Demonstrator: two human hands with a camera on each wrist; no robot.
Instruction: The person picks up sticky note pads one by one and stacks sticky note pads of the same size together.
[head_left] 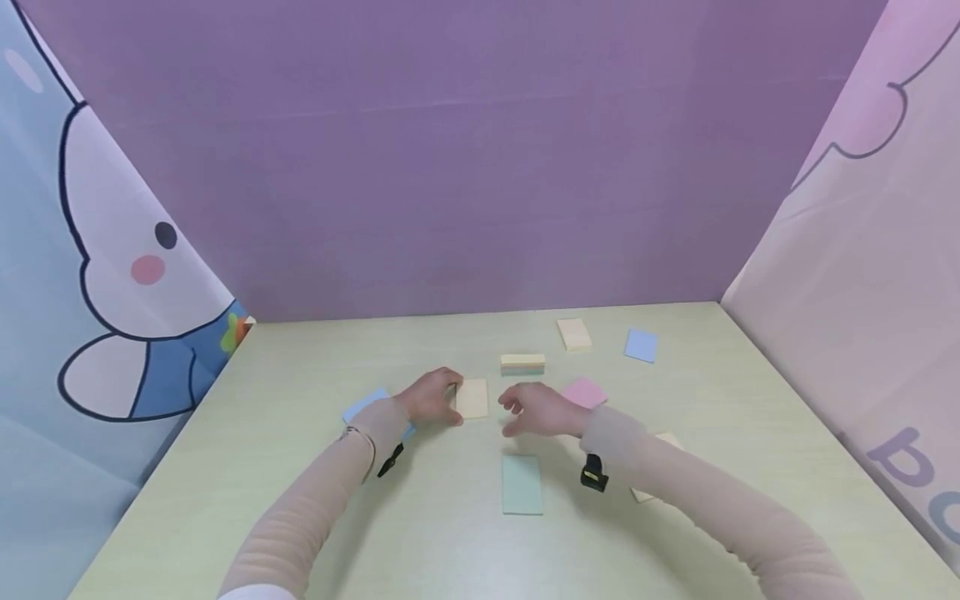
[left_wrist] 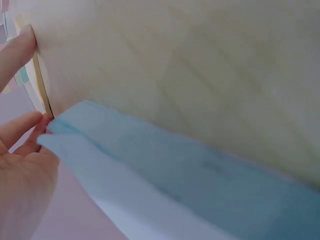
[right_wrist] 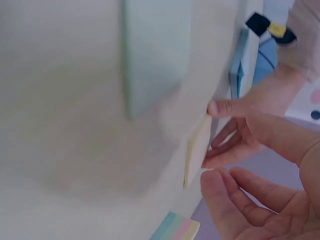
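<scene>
My left hand (head_left: pixel 431 397) holds a cream sticky-note pad (head_left: pixel 472 398) at its left side, thumb at the near corner and fingers at the far one. The pad lies on the table. In the right wrist view, this pad (right_wrist: pixel 198 145) shows edge-on beside the left thumb. Just right of it, my right hand (head_left: pixel 546 411) hovers over the table with loosely bent fingers and nothing between them. A pink pad (head_left: pixel 584 392) lies behind the right wrist. Partly under the left wrist is a blue pad (head_left: pixel 366 405), its top sheets lifting in the left wrist view.
A striped stack of coloured pads (head_left: pixel 522 364) stands beyond the hands. Nearer lies a green pad (head_left: pixel 521 484). At the back right are another cream pad (head_left: pixel 573 334) and a small blue pad (head_left: pixel 641 345). My right forearm partly covers one more cream pad (head_left: pixel 642 496). Cloth walls surround the table.
</scene>
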